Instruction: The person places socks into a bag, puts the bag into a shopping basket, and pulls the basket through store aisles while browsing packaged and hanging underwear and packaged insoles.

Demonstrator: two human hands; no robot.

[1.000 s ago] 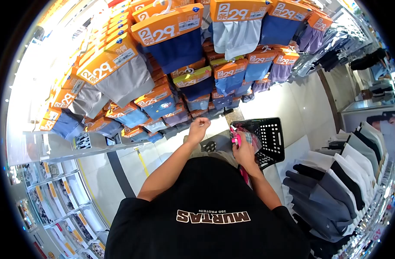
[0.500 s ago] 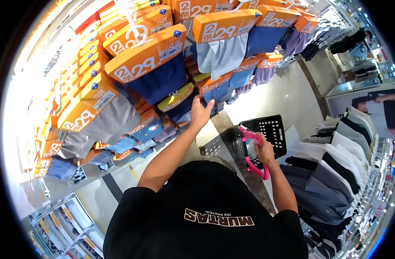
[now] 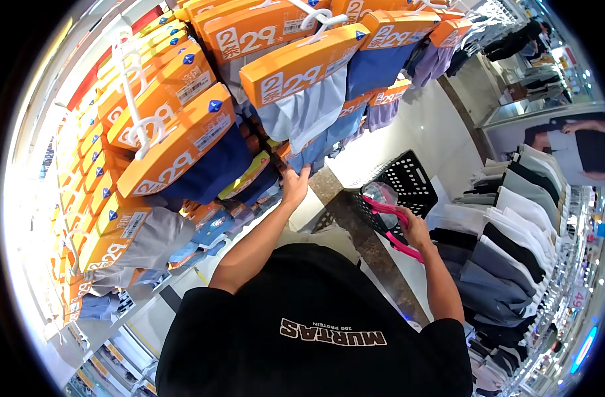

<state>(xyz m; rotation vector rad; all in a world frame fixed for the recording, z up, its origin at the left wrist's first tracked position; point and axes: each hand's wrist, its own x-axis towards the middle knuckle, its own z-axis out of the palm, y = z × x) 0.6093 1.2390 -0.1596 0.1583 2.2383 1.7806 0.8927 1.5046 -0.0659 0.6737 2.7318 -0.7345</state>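
Observation:
My left hand (image 3: 294,187) is at the lower edge of a blue folded garment (image 3: 310,153) with an orange card, on the hanging rack. Its fingers are pressed against the cloth, pinching it. My right hand (image 3: 416,228) is wrapped round the pink handle (image 3: 388,210) of a black perforated basket (image 3: 408,182). A clear plastic-wrapped item (image 3: 380,193) lies in the basket. Above my left hand hangs a light grey garment (image 3: 299,114) under an orange "29" card (image 3: 302,63). A navy garment (image 3: 213,165) hangs to its left.
Many orange-carded packs (image 3: 176,149) on white hooks fill the upper left. At the right, grey, white and black clothes (image 3: 507,245) hang on a rail. A poster (image 3: 554,149) stands behind them. Shelves (image 3: 114,364) are at the lower left.
The view has shifted closer to the rack. My left hand has reached to the blue garment and closed on its edge. My right hand still holds the basket's handle, now farther right.

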